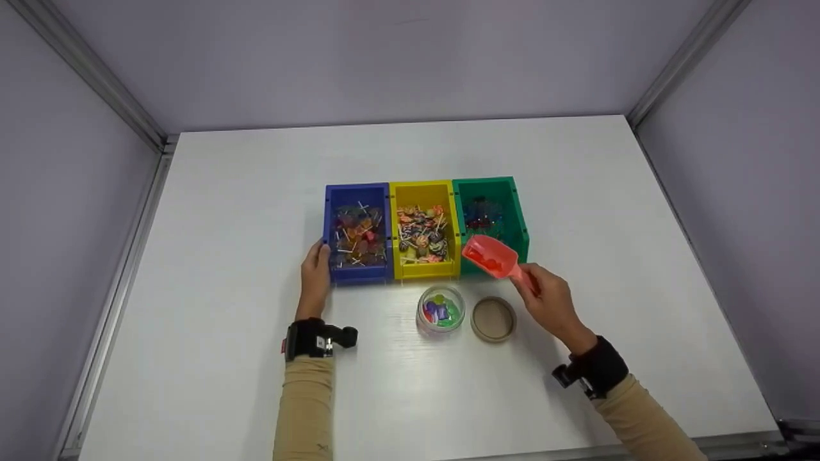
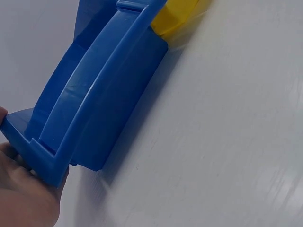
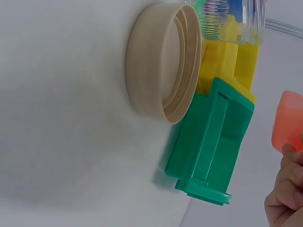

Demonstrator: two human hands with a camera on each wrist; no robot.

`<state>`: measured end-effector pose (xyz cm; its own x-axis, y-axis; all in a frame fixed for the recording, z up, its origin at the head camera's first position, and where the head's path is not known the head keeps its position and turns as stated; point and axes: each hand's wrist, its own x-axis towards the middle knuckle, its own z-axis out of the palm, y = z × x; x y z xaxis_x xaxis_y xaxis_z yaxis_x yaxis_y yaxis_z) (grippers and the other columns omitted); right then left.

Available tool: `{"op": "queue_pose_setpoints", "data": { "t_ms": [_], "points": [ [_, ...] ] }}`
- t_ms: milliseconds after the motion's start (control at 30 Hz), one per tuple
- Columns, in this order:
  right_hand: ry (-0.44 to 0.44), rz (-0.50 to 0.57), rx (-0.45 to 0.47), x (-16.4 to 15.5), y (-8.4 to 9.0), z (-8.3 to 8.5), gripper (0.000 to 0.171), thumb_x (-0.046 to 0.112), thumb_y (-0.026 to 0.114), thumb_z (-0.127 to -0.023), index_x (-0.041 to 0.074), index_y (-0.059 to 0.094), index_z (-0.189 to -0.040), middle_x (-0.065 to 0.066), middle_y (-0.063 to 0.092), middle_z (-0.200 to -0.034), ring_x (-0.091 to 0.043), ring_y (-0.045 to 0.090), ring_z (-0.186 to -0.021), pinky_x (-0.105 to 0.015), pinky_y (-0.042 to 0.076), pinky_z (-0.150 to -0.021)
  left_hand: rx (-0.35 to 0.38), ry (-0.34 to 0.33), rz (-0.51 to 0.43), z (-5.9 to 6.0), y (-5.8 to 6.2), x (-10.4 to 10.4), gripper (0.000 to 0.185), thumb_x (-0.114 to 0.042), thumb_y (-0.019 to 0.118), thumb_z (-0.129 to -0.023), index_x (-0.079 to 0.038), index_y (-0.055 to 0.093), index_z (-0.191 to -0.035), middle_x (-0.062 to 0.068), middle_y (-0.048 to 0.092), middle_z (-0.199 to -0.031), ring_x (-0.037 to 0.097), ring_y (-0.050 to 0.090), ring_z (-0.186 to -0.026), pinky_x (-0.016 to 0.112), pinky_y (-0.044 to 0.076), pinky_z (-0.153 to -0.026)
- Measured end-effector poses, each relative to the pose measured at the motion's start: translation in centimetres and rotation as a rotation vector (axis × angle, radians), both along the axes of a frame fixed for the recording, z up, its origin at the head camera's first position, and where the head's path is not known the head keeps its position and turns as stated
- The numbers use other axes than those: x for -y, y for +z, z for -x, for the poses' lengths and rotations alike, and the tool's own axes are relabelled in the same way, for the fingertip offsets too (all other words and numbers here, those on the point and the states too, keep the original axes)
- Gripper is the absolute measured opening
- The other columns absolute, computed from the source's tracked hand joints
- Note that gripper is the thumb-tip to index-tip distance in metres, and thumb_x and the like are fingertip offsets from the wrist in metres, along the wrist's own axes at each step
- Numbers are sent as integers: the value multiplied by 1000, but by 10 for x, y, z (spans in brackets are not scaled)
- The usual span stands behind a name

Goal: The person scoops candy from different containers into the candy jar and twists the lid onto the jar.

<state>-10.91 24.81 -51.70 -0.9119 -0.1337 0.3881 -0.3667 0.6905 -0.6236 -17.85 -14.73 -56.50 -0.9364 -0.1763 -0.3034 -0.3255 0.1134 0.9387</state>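
My right hand (image 1: 549,301) grips the handle of a pinkish-red scoop (image 1: 506,253), held up over the front of the green bin (image 1: 522,238). Red pieces, probably wrapped candies (image 1: 483,261), lie inside the scoop. At the left, my left hand (image 1: 315,276) holds the front corner of the blue bin (image 2: 106,97), its fingers against the outer side. Lollipops fill part of the blue bin. In front of the bins stands a clear jar (image 1: 441,308) with purple, green and red pieces in it. Beside it lies a beige lid (image 1: 493,319), hollow side up.
Between the blue and green bins sits a yellow bin (image 1: 425,271) of wrapped lollipops, side by side with both. Dark blue and red pieces (image 1: 482,214) lie in the green bin. Pale walls (image 1: 397,64) enclose the white table (image 1: 243,211) at the back and sides.
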Motion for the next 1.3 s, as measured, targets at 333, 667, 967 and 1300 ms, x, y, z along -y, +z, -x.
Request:
{"op": "queue_pose_setpoints", "data": {
  "t_ms": [333,667,967,1300],
  "points": [
    [124,-17,20,-10,4,-10,19,-4,72,-80,-6,67,-98,-4,56,-65,1,36,-60,-13,33,-50,75,44,-81,4,2,-2,52,-31,33,-104,-10,30,-152,12,26,-161,28,20,-151,41,19,-127],
    [224,-41,96,-11,11,-15,20,0,74,-79,-2,67,-98,-3,57,-67,2,36,-63,-13,34,-53,57,53,-95,2,2,0,51,-25,31,-104,-5,30,-151,15,27,-160,28,20,-152,41,17,-127],
    [316,-60,118,-11,11,-17,13,4,73,-81,2,67,-92,3,50,-63,2,36,-60,-12,33,-51,46,47,-128,3,4,0,50,-25,29,-105,-6,29,-151,13,29,-160,27,22,-151,40,18,-127],
    [317,-133,131,-12,12,-17,15,9,74,-81,2,69,-93,0,59,-67,3,37,-62,-13,35,-52,56,39,-91,3,4,-2,51,-28,28,-105,-8,28,-152,12,26,-161,27,20,-152,40,18,-127]
  ]
}}
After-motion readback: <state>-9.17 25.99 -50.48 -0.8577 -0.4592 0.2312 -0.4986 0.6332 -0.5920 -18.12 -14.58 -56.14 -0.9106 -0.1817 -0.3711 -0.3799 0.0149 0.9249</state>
